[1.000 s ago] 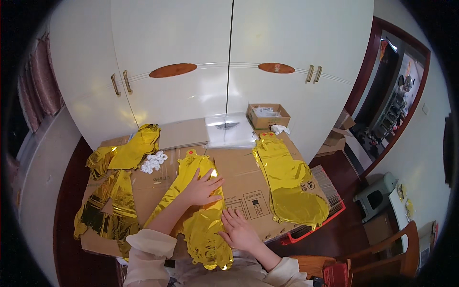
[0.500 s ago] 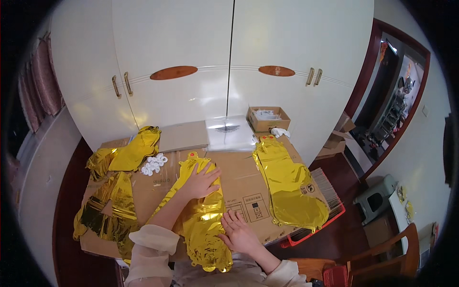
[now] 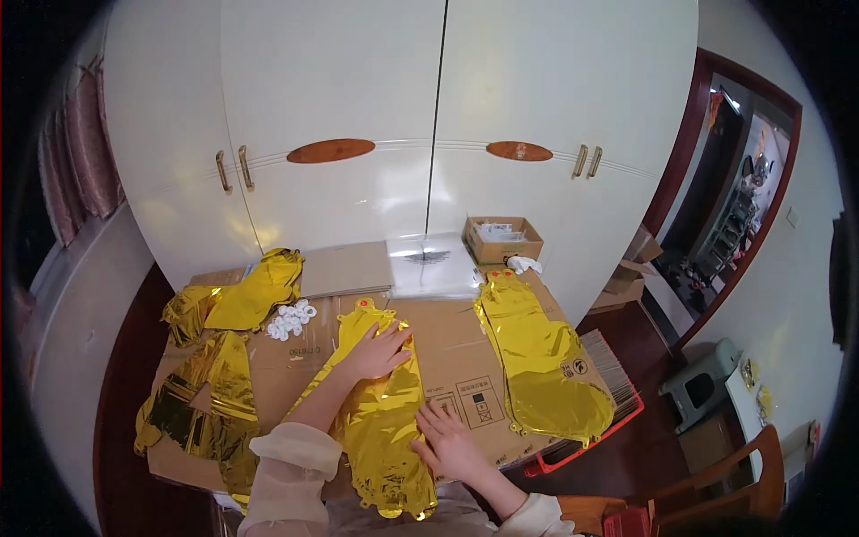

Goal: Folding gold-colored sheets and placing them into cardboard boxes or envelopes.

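Note:
A flat gold foil balloon [image 3: 385,430] lies lengthwise in front of me on the cardboard-covered table, with a small red spot at its far end. My left hand [image 3: 379,353] rests palm down on its upper part, fingers stretched out. Against its lower right edge lies my right hand [image 3: 447,440], fingers extended, partly on the foil and partly on the cardboard. Neither hand grips anything. To the right is a neat stack of gold foil balloons [image 3: 546,367]. More gold foil balloons [image 3: 228,380] lie crumpled on the left, with another bunch [image 3: 258,291] behind them.
White rings [image 3: 291,319] are heaped at the back left. Along the back are cardboard sheets [image 3: 347,270], clear plastic bags [image 3: 434,266] and an open carton [image 3: 503,240] holding packets. A red crate [image 3: 633,412] juts out at the right, beyond it a wooden chair [image 3: 761,465].
The view has tilted up slightly, so the tabletop sits lower in the picture. My left fingers look a little closer together; both hands stay on the same balloon.

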A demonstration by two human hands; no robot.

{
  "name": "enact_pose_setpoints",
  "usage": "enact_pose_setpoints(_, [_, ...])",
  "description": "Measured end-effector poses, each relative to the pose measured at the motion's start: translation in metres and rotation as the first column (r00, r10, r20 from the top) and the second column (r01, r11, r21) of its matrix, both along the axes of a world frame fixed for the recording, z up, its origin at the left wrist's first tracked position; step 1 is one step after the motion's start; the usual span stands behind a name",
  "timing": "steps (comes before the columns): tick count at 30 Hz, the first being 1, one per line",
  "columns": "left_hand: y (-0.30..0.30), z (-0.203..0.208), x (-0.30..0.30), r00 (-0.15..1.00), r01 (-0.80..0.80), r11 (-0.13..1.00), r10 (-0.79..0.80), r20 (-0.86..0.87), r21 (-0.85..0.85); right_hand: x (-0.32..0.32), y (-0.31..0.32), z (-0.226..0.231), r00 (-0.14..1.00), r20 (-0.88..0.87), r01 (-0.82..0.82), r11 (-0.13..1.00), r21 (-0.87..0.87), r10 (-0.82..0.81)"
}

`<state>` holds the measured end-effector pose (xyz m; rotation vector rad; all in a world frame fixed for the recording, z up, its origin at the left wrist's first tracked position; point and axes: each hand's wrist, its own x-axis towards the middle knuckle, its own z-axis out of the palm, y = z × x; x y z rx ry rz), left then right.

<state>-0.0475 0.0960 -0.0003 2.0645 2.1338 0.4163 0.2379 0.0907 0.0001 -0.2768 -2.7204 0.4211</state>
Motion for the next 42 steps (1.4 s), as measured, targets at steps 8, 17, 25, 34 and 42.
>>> enact_pose_setpoints(8, [-0.003,-0.008,-0.001,0.999,-0.021,0.999,0.022,-0.042,0.034,-0.076,0.014,-0.005,0.999,0.041,0.028,0.982,0.184,-0.036])
enact_pose_setpoints(17, [-0.006,-0.008,0.003,0.998,-0.030,0.998,0.033,-0.055,0.056,-0.075,0.022,-0.021,0.977,0.180,0.068,0.969,0.238,-0.113])
enact_pose_setpoints(25, [-0.009,-0.009,0.001,0.988,0.092,0.975,-0.065,-0.138,0.203,-0.075,0.022,-0.020,0.979,0.169,0.073,0.971,0.227,-0.113])
enact_pose_setpoints(34, [-0.014,0.002,0.008,0.969,0.177,0.979,-0.155,-0.195,0.101,-0.073,0.020,-0.013,0.967,0.220,0.072,0.965,0.254,-0.131])
enact_pose_setpoints(42, [-0.009,0.001,0.007,0.982,0.121,0.992,-0.112,-0.154,0.046,-0.070,0.019,-0.013,0.970,0.214,0.065,0.968,0.243,-0.119])
